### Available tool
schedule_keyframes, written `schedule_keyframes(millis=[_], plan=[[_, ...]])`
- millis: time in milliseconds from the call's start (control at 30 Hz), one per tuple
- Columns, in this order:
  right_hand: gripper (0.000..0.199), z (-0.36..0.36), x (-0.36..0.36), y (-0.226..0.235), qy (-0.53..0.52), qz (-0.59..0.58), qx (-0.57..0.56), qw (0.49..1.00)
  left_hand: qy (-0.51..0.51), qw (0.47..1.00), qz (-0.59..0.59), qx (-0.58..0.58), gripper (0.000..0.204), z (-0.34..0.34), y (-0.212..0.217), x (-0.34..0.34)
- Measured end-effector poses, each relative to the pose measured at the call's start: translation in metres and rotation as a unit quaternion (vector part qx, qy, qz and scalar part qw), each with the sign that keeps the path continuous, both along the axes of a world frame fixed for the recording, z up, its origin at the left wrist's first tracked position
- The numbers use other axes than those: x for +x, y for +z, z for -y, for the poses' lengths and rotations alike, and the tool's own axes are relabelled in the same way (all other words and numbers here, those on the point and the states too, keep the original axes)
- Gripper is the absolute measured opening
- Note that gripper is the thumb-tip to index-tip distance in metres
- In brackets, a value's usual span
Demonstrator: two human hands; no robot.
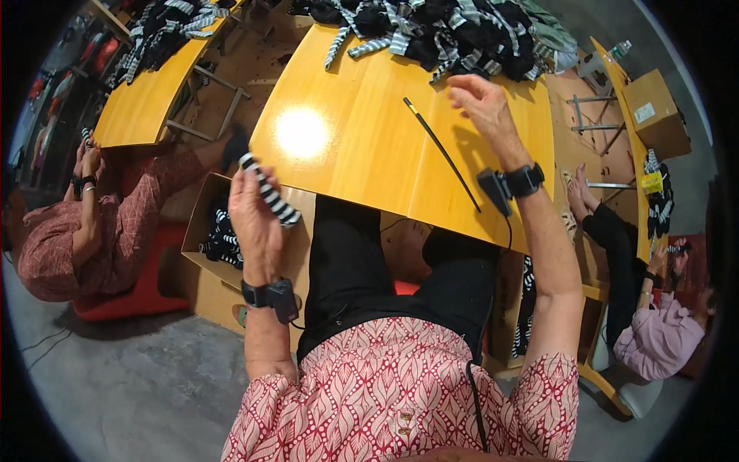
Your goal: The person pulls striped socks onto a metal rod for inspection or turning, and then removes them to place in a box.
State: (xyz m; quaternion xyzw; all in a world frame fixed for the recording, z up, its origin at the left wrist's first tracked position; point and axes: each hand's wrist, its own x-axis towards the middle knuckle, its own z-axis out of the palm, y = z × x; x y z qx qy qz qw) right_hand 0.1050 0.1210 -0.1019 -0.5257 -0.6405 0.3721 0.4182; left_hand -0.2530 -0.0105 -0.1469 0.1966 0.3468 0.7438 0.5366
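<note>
My left hand (254,208) is closed on a black-and-white striped fabric tube (269,189) with a black end, held just off the table's left edge above an open box. Past the far end of a thin black stick, my right hand (483,108) hovers over the table with loosely bent fingers apart and nothing visible in them. The black stick (443,150), with a gold-banded end, lies slantwise on the yellow table (354,131). A heap of black and striped fabric pieces (454,35) covers the table's far end, close beyond my right hand.
Beside my left leg stands a cardboard box (204,204) with striped pieces inside. More pieces are in a box (523,308) by my right leg. People sit at neighbouring tables left (154,92) and right (616,92). A closed carton (654,112) rests on the right table.
</note>
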Motion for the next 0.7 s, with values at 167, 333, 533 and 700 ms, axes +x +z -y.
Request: schedule_keyframes(millis=[167,333,533,700], plan=[[0.035,-0.049,0.005,-0.01,-0.106,0.304,0.162,0.933,0.159,0.986,-0.001,-0.058,0.017,0.004,-0.075,-0.079],[0.03,-0.073,-0.002,-0.029,-0.054,0.458,0.239,0.854,0.208,0.973,0.02,-0.103,0.024,0.014,-0.157,-0.15],[0.018,-0.067,0.0,-0.016,-0.053,0.373,0.17,0.911,0.209,0.914,-0.054,-0.344,0.052,0.027,-0.177,-0.168],[0.012,-0.044,0.004,0.038,-0.023,-0.031,0.171,0.985,0.225,0.935,-0.161,-0.223,0.064,0.025,-0.158,-0.147]])
